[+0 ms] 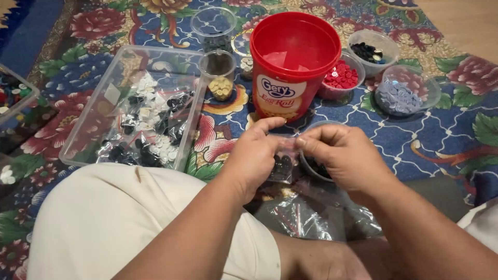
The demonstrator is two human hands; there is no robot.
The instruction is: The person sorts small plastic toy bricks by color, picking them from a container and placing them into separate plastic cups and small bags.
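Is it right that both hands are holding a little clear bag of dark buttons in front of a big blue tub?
Not quite. The head view shows the tub is red, not blue. The left hand and right hand do hold a little clear bag of dark buttons in front of it.

Bare forearms and grips, no sleeves; cream-coloured trousers [119,223] over bent knee.

Light: warm, moderately bright, even.
Shadows: soft, beneath the forearms.
Glare: faint on the red tub [294,65].
Focus: slightly soft throughout.
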